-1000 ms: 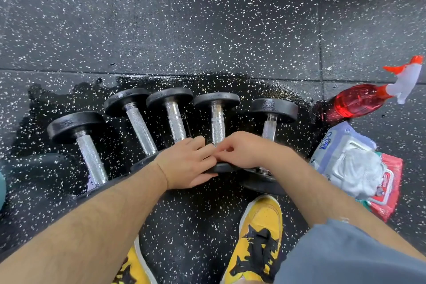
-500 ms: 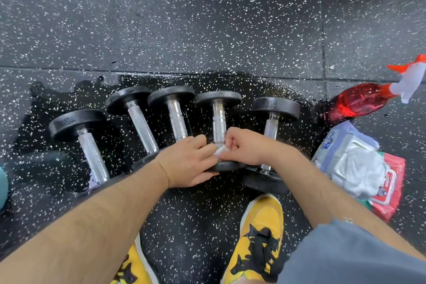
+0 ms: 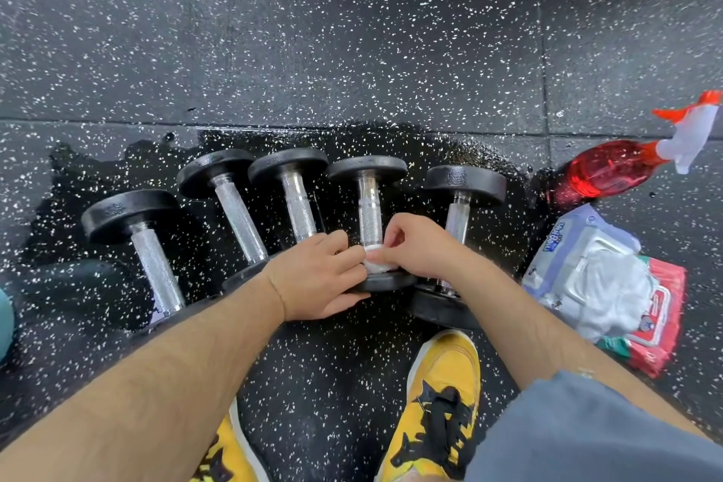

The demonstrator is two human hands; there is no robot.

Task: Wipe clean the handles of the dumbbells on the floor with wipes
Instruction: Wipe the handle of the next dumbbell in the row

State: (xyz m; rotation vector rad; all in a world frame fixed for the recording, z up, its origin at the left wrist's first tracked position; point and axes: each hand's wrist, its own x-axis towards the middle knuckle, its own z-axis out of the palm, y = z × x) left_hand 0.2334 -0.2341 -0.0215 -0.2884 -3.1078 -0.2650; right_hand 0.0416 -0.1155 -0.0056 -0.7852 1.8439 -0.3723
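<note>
Dumbbells (image 3: 156, 266), 5 in a row, lie on a wet patch of the speckled black floor (image 3: 352, 51) with their handles pointing away from the person. At the 4th dumbbell (image 3: 369, 207) from the left, the left hand (image 3: 317, 278) curls round the near end, thumb under the plate, fingertips against a white wipe (image 3: 376, 267). The right hand (image 3: 414, 246) pinches that wipe, which wraps the near end of the handle. 1 second ago the 2 hands hid the wipe entirely, and 0.5 seconds ago only a sliver showed. Now a fuller band of white shows, and the right hand's knuckles have arched up. A red spray bottle (image 3: 610, 168) and an open pack of wipes (image 3: 598, 282) lie to the right, unmoved.
</note>
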